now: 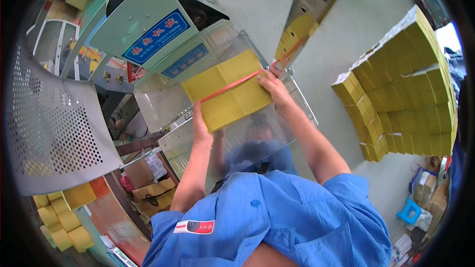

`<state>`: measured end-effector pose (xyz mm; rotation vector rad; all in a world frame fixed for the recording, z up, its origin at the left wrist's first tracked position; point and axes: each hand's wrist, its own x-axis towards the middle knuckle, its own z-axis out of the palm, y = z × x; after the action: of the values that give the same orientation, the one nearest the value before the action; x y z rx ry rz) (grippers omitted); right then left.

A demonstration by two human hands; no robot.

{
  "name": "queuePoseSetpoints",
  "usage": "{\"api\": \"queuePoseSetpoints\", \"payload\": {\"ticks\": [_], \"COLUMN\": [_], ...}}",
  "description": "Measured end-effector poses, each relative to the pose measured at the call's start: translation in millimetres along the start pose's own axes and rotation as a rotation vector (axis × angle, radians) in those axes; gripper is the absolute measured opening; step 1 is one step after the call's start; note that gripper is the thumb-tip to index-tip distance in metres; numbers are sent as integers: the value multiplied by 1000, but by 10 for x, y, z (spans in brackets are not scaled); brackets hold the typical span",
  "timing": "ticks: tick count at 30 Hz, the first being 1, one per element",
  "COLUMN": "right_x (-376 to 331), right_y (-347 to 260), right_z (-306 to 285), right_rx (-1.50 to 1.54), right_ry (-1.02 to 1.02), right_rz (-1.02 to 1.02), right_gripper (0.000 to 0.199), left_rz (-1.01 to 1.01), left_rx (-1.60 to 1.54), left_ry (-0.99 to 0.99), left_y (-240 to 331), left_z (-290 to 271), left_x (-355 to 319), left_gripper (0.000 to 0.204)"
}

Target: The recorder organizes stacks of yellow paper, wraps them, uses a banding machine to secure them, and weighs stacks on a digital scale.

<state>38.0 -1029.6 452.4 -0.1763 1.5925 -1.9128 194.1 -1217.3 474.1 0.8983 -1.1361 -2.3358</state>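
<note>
A yellow stack of paper sheets [227, 89] lies on the shiny metal tray [277, 133] of a pale green machine [148, 20]. A red band [230, 85] runs slantwise across the stack. My left hand [200, 128] presses on the stack's near left edge. My right hand [274, 89] grips the right side of the stack, where the red band ends and stretches up to the right. Both forearms rise from my blue shirt at the bottom.
A big pile of yellow paper bundles [405, 84] stands on the grey floor at the right. A perforated metal guard [49, 128] curves at the left, with yellow bundles [64, 217] below it. A small blue stool [408, 211] and boxes sit at lower right.
</note>
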Motion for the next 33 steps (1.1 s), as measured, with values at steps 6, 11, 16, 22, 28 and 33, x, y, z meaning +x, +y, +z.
{"api": "queuePoseSetpoints", "payload": {"ticks": [6, 11, 16, 22, 28, 33], "right_x": [204, 308, 571, 916, 417, -532], "right_y": [175, -146, -308, -451, -484, -591], "right_z": [299, 550, 644, 462, 639, 632], "right_rx": [243, 512, 543, 381, 462, 49], "right_ry": [403, 283, 430, 332, 260, 147], "right_rz": [-19, -59, -171, -321, -158, -55], "right_gripper": [46, 51, 45, 42, 46, 62], "left_rz": [-118, -152, -334, -283, 0, -135], "left_rx": [238, 536, 577, 528, 626, 392], "left_ry": [-187, -320, -405, -472, -454, -274], "left_y": [677, 1030, 1149, 1184, 1369, 1276], "left_z": [211, 637, 994, 1045, 678, -141], "left_x": [796, 1503, 2019, 2188, 1343, 93], "left_gripper": [61, 46, 42, 45, 68, 75]}}
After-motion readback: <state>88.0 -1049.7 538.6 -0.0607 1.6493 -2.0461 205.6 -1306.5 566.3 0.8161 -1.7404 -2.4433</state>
